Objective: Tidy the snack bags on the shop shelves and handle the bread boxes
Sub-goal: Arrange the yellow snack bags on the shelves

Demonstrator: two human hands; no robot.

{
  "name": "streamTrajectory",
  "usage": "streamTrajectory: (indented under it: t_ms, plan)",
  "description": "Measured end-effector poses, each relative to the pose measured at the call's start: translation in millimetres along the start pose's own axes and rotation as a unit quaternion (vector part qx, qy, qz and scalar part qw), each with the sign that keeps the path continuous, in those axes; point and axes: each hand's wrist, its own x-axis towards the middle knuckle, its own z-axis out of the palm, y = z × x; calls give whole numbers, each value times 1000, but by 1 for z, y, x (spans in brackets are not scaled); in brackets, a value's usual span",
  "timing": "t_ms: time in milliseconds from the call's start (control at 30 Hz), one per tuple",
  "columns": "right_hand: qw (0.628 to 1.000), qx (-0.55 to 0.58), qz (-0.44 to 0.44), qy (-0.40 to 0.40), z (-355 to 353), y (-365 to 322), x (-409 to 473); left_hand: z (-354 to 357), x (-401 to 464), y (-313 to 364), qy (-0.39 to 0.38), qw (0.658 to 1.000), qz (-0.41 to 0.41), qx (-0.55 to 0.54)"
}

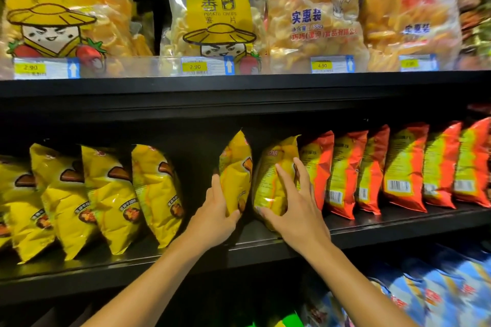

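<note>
**Head view: both hands on yellow snack bags, middle shelf**

Head camera looks forward and down at a black shop shelving unit. Nearest the camera, two bare forearms reach up from the bottom edge toward the middle shelf [372,223].

Left hand [215,216]: grip closed around the lower edge of an upright yellow bag [236,167], thumb at the front corner, fingers behind. This bag stands alone in the gap at the shelf centre.

Right hand [295,210]: fingers spread flat against the face of a second yellow bag [273,180], thumb under its lower corner; the grip is wide and presses the bag rather than curling round it. This bag leans right, touching the first of the red bags [342,172].

Left of the gap, a row of yellow bags [111,194] leans in overlapping order along the same shelf. Right of the hands, the red-and-yellow bags stand in a close row to the shelf end.

Below, at lower right, blue bags [438,289] lie blurred on the bottom shelf.

Above, the top shelf carries large clear chip bags [218,8] with yellow or red print. Price tags [195,66] sit along its front rail.
</note>
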Motion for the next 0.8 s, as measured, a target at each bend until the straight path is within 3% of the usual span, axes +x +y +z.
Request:
streamTrajectory:
  t_ms: [233,467,600,700,800]
  plan:
    - [1000,-2,-10,5,5,7,1,15,-8,14,-10,990,17,139]
    - [1000,2,-25,4,8,12,2,13,-8,10,6,991,14,136]
    - [998,23,-44,44,6,11,0,-3,-20,7,30,992,29,119]
    - [990,58,-85,100,1,6,-5,-31,-48,-11,64,987,79,125]
    - [975,84,-151,141,2,-13,-12,-69,-82,-54,130,956,169,202]
